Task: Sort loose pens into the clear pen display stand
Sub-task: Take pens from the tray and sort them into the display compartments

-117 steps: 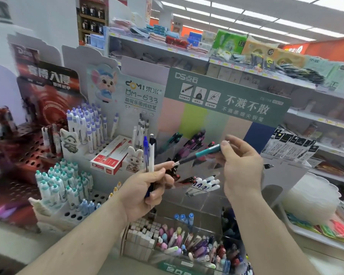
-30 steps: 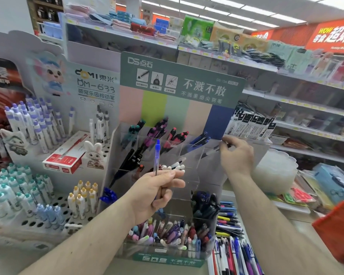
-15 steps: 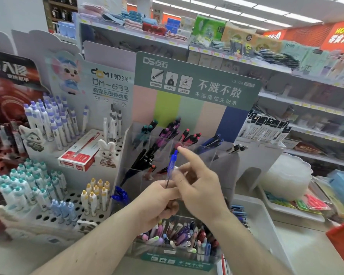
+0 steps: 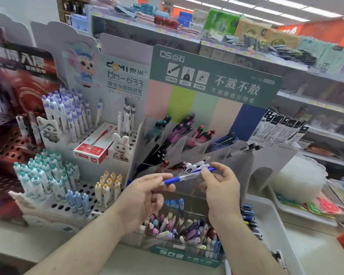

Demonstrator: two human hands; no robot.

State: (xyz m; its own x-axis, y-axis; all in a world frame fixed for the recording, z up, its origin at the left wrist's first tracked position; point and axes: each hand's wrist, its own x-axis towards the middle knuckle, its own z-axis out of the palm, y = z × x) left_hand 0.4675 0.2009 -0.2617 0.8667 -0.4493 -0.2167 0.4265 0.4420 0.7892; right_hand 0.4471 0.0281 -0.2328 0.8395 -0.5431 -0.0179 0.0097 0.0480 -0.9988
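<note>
The clear pen display stand (image 4: 195,147) is seen behind both hands, with its compartments partly filled. Just in front of it, a blue pen (image 4: 189,176) is held level, pinched at its tip end by the left hand (image 4: 145,197) and at its clip end by the right hand (image 4: 220,187).

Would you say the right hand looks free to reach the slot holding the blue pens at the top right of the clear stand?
Probably yes: the right hand pinches the blue pen just below the stand, and nothing lies between it and the blue pens.
</note>
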